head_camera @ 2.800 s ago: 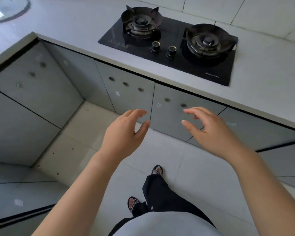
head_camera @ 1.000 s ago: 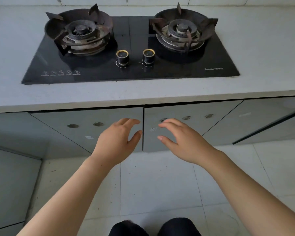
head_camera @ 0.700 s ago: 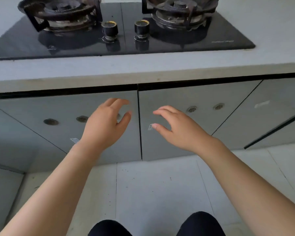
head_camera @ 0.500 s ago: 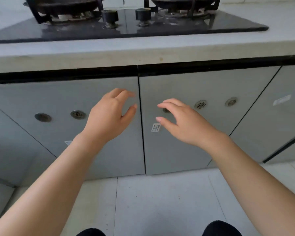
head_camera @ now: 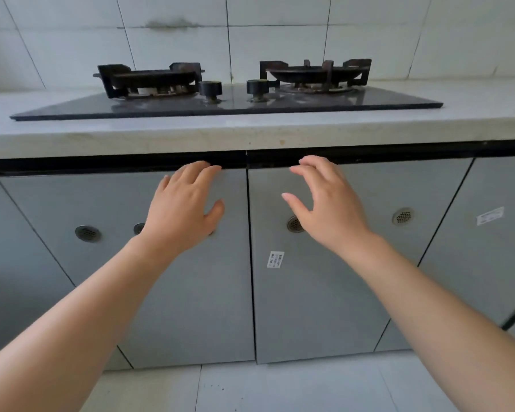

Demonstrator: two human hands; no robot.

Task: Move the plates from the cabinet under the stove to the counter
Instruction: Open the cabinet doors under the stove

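Observation:
Two grey cabinet doors sit under the black two-burner stove (head_camera: 226,102), both closed: the left door (head_camera: 191,292) and the right door (head_camera: 318,292). My left hand (head_camera: 185,209) reaches up to the top edge of the left door, fingers spread near the dark gap below the counter (head_camera: 250,135). My right hand (head_camera: 324,203) hovers open in front of the top of the right door. Neither hand holds anything. No plates are visible; the cabinet's inside is hidden.
More grey cabinet doors stand to the left (head_camera: 18,263) and right (head_camera: 473,248). Round vent grilles (head_camera: 87,233) dot the doors. A white tiled wall (head_camera: 250,34) rises behind the stove. Pale floor tiles (head_camera: 280,388) lie below.
My view has dropped low, facing the cabinet doors straight on. Both hands have risen from mid-door to the doors' top edge.

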